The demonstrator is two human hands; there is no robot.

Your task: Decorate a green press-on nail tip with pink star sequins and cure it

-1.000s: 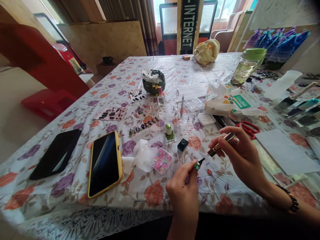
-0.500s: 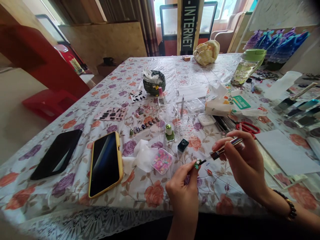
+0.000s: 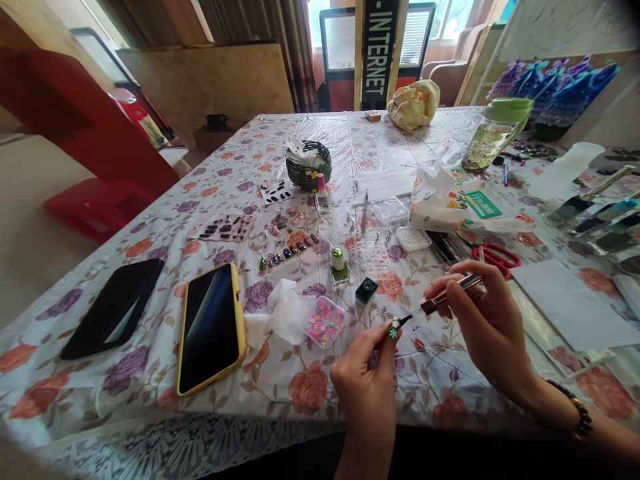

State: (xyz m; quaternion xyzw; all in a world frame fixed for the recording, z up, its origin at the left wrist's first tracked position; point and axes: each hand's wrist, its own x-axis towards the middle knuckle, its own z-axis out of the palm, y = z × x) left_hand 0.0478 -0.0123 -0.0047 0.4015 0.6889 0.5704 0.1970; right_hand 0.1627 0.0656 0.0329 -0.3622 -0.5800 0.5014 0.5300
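Pinched between the fingertips of my left hand (image 3: 367, 370) is a small green nail tip (image 3: 393, 329) with a star-shaped decoration. My right hand (image 3: 485, 320) grips a nail brush (image 3: 445, 297) by its dark, shiny handle, and the black bristles touch or nearly touch the nail tip. Behind my hands stand a dark square bottle (image 3: 367, 291) and a green polish bottle (image 3: 339, 265). A clear box of pink and yellow decorations (image 3: 325, 322) lies left of my left hand, beside a crumpled white tissue (image 3: 285, 310).
Two phones, one black (image 3: 115, 307) and one yellow-cased (image 3: 210, 330), lie at the left. A row of decorated nails (image 3: 290, 252) and a dark basket (image 3: 309, 170) are farther back. Red scissors (image 3: 500, 257), white paper (image 3: 575, 300) and a lidded jug (image 3: 495, 137) are on the right.
The brush has tilted slightly and its bristles have shifted a little toward the right edge of the nail tip. My left hand has hardly moved.
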